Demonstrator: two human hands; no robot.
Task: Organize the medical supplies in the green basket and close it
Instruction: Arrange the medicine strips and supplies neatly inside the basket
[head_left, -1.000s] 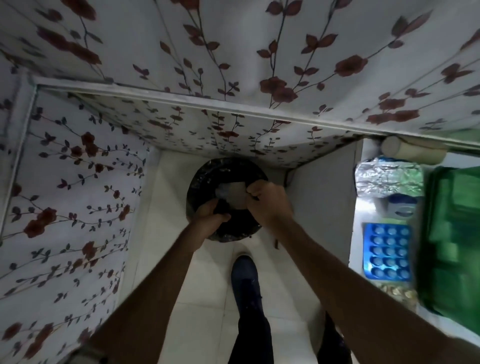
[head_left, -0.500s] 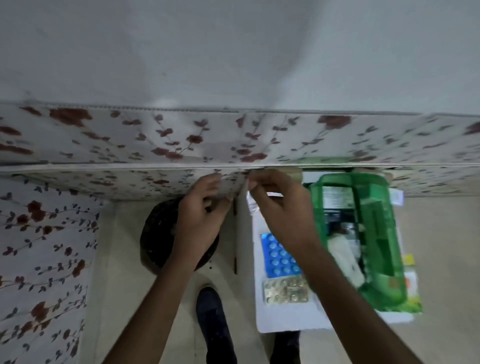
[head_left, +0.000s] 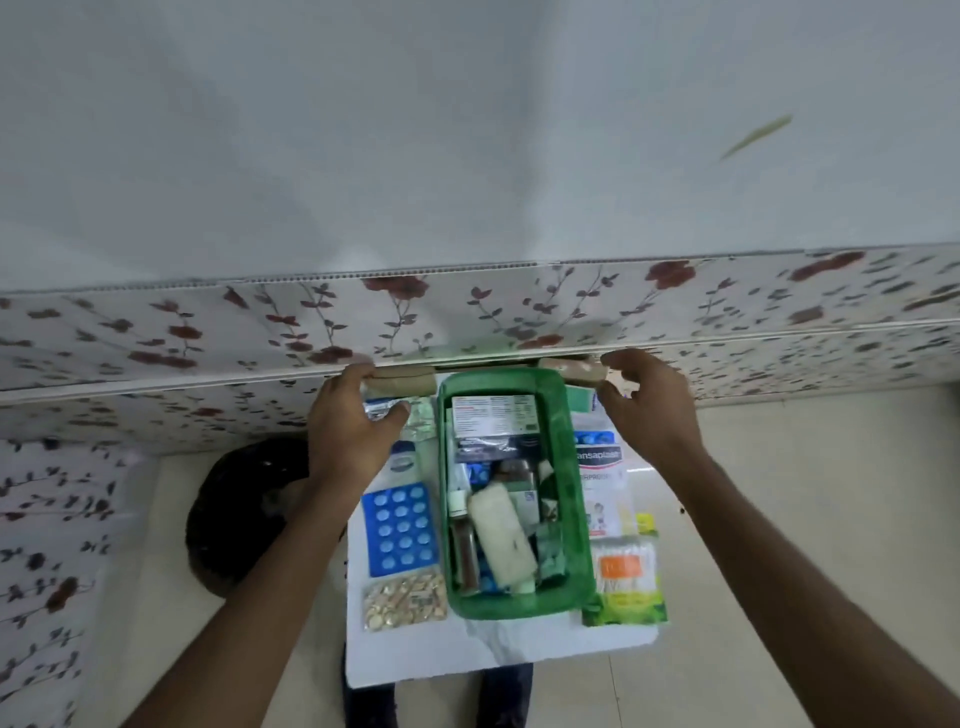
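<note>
The green basket stands open on a small white table, filled with boxes, small bottles and a white roll. To its left lie a blue blister pack, a gold blister pack, a small white jar and foil strips. A plaster box and a cotton swab pack lie to its right. My left hand hovers open by a tan bandage roll at the basket's far left corner. My right hand is open beside a second tan roll.
A floral-patterned panel runs along the far edge of the table, close behind the basket. A black bin stands on the tiled floor left of the table. My legs show under the table's near edge.
The view swung right from the black bin to the table. Both hands left the bin, rose and spread apart to either side of the basket's far end.
</note>
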